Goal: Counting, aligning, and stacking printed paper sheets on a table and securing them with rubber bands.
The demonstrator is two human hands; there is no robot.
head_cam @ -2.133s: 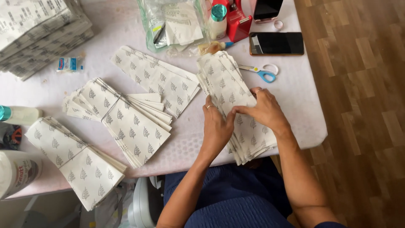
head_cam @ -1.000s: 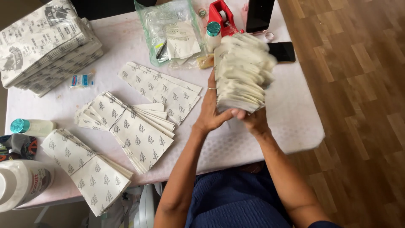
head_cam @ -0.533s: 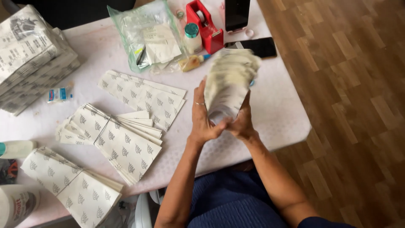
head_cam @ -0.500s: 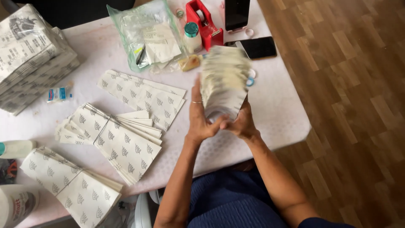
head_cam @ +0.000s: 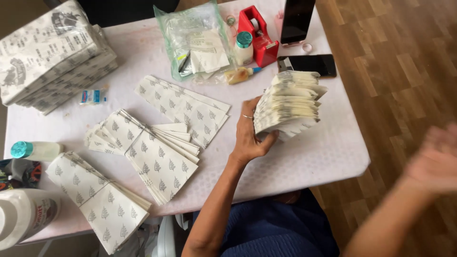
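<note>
a white bench (head_cam: 309,157) over wood flooring. the left hand (head_cam: 247,133) grips a thick stack of folded paper bags (head_cam: 288,104) on edge near the bench's right side, fingers clenched around its lower end. squaring it well means keeping the stack upright and the edges flush. the right hand (head_cam: 435,159) is blurred, off the bench; its fingers cannot be made out.

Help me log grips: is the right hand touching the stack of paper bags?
Apart. The head view shows the right hand blurred, off the table's edge over the floor, clear of the stack of paper bags, which only the left hand grips.
</note>
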